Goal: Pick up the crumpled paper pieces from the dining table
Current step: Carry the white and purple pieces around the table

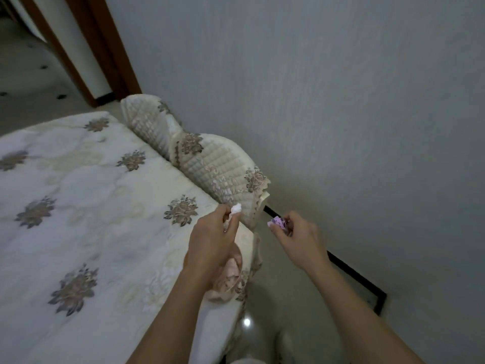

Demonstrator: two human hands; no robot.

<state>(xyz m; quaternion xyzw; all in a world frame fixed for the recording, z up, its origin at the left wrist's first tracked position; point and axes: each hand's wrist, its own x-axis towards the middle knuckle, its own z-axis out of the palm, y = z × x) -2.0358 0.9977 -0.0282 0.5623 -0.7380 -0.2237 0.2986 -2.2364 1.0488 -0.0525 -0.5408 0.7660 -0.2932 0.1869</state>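
This is a home, seen at its dining corner. The table point(110, 258) wears a cream tablecloth point(86, 206) embroidered with brown-grey flower motifs, its scalloped edge hanging over the side. Two chair backs point(210, 164) stand just beside the table's far side, covered in quilted cloth with the same flowers. Behind them is a wall point(341, 101) in pale grey textured wallpaper, with a dark skirting board point(349, 271) along its foot. At the upper left, a brown wooden door frame point(110, 48) opens onto a pale tiled floor point(31, 82) set with small dark insets.

White paper point(236, 208), purple paper point(278, 222)
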